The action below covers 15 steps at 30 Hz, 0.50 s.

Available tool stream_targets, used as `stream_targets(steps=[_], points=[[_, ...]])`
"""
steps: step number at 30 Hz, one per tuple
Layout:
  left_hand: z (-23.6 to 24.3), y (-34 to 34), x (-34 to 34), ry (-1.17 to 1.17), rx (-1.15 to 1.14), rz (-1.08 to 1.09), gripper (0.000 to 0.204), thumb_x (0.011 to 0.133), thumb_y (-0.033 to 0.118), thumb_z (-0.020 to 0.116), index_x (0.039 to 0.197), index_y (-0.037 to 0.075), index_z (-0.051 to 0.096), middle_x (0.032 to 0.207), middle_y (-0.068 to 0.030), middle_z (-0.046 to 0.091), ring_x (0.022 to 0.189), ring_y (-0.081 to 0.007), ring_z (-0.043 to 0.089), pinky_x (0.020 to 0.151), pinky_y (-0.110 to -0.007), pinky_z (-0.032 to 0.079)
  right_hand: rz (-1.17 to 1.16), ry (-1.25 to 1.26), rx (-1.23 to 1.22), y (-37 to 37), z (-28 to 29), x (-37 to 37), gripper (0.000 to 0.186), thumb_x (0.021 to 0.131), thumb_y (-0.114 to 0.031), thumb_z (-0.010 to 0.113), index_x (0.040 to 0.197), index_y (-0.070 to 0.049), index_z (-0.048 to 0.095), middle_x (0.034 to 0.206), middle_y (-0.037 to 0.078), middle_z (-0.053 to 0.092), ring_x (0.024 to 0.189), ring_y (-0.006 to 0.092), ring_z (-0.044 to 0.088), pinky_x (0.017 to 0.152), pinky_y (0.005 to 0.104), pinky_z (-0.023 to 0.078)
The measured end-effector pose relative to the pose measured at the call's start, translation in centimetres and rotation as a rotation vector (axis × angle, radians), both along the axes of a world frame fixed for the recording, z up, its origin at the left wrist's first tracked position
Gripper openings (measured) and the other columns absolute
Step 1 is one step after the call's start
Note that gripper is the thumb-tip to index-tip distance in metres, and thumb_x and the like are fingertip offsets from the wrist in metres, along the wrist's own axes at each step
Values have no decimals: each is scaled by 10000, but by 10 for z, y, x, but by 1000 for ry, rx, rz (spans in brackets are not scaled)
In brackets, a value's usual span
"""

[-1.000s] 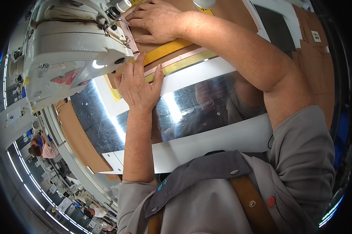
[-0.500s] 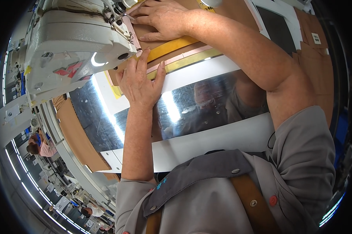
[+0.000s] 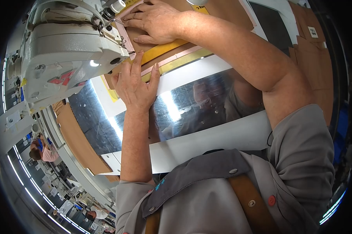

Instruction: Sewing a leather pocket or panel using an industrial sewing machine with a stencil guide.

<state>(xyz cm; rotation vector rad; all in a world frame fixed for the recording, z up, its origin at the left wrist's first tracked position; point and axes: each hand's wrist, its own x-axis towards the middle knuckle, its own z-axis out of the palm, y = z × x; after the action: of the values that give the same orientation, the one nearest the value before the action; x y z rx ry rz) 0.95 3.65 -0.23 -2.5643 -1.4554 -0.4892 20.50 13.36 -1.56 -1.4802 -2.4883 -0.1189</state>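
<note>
My left hand (image 3: 135, 87) lies with fingers spread on the near edge of a brown sheet (image 3: 131, 33), beside the head of a white sewing machine (image 3: 72, 46). Farther off, my right hand (image 3: 156, 25) rests flat on the same sheet, fingers apart. Between the hands a yellow strip (image 3: 166, 50) runs across the sheet. Pale pink strips line its edges, one of them (image 3: 126, 39) passing close to the machine's needle area. A second yellowish strip (image 3: 187, 58) borders the near side. The needle point itself is too small to make out.
A shiny metal plate (image 3: 191, 103) is set in the white table (image 3: 215, 132) before me. Brown pieces (image 3: 80, 140) lie at the left, and more brown pieces (image 3: 314, 74) at the right. Other people (image 3: 47, 152) sit at machines far left.
The view has shifted slightly, so most things appear a little farther left. Both hands stay spread on the brown sheet, with only slight movement.
</note>
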Motion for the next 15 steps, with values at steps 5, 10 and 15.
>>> stream_targets(steps=[5,10,15], points=[[3,-1,2,3,-13,3,539,876,495,709,1286,145,696,1047,-65,644,946,-220,631,857,-419,399,-9,-56,7,3,6,-1,592,1002,-503,463,1513,-205,495,1543,9,511,1450,188,406,1223,466,242],[0,0,0,-1,25,-20,516,915,480,683,1319,159,691,877,-47,577,831,-219,590,811,-412,377,-14,-80,31,2,6,-2,585,999,-509,447,1491,-203,520,1508,5,543,1431,183,425,1200,459,266],[5,1,2,-1,26,-29,524,914,480,687,1318,146,688,864,-45,578,818,-222,588,809,-408,375,-7,-114,-6,2,18,-4,577,992,-505,445,1478,-206,531,1488,7,558,1412,181,445,1191,456,274]])
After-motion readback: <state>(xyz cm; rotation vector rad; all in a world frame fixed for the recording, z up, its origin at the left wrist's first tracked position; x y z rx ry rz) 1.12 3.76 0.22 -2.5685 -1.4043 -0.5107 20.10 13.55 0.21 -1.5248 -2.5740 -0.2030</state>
